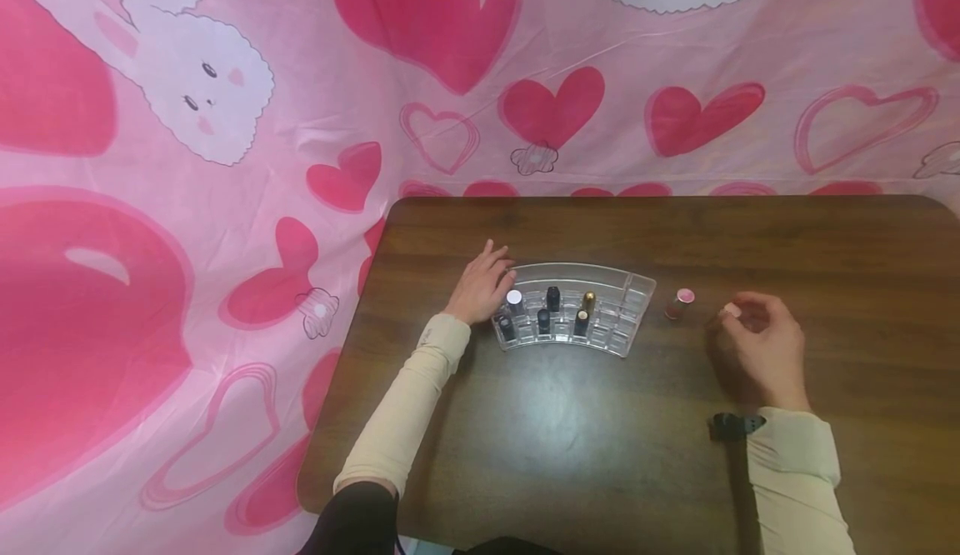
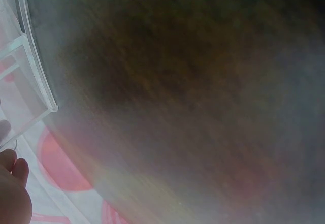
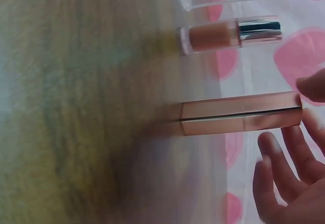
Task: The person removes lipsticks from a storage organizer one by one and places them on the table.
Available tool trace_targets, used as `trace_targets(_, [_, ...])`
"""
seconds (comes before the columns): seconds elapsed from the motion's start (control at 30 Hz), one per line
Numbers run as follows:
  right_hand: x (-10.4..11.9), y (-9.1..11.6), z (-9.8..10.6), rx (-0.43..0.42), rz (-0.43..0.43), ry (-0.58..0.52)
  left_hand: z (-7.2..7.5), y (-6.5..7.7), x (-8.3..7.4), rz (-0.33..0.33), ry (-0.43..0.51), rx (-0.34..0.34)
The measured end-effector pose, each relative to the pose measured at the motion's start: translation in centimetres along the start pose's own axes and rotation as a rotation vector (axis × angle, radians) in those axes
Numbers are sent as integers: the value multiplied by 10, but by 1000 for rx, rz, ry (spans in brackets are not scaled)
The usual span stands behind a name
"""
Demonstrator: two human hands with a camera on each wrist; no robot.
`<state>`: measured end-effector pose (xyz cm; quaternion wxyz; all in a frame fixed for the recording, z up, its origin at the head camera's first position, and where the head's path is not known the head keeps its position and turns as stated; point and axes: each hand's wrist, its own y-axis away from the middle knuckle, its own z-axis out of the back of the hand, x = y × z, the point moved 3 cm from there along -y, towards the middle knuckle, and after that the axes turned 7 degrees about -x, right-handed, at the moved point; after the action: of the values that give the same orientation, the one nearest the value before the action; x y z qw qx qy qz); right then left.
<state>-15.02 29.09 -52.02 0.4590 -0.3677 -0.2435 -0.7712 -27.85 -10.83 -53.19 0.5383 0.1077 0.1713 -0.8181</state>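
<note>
A clear, curved lipstick organizer [image 1: 558, 340] lies on the wooden table. My left hand [image 1: 478, 287] is at its left end, fingers extended over the back corner and thumb side against the edge; only part of this hand [image 2: 12, 196] shows in the left wrist view. To the organizer's right, my right hand [image 1: 768, 347] pinches the top of a slim rose-gold lipstick tube [image 3: 238, 115] between thumb and fingertips. The tube is upright, its lower end at or just above the table. Between it and the organizer stands a second lipstick [image 1: 678, 305] with a pink top.
Several lipsticks stand in the organizer: a white-topped one [image 1: 514, 300], black ones [image 1: 553, 298] and a gold one [image 1: 588, 301]. The brown table [image 1: 525, 438] ends at a pink heart-patterned cloth [image 1: 555, 113] behind and to the left. A dark band [image 1: 735, 427] circles the right wrist.
</note>
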Motion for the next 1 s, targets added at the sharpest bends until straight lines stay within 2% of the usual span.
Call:
trace_targets(0.17, [5, -1, 6, -83, -102, -66, 0, 0, 0, 0, -5, 5])
trace_targets(0.33, [15, 1, 12, -183, -104, -163, 1, 0, -1, -2, -7, 7])
trace_targets(0.57, [27, 7, 17, -231, -55, -308, 0, -1, 0, -3, -10, 3])
trace_targets(0.77, [38, 9, 14, -251, 54, -421, -1, -2, 0, -4, -15, -2])
trace_targets(0.87, [44, 10, 11, -240, 103, -436, -2, -1, 1, 1, -10, -1])
trace_targets(1.0, [49, 12, 6, -218, 157, -399, -1, -1, 0, -1, -10, -1])
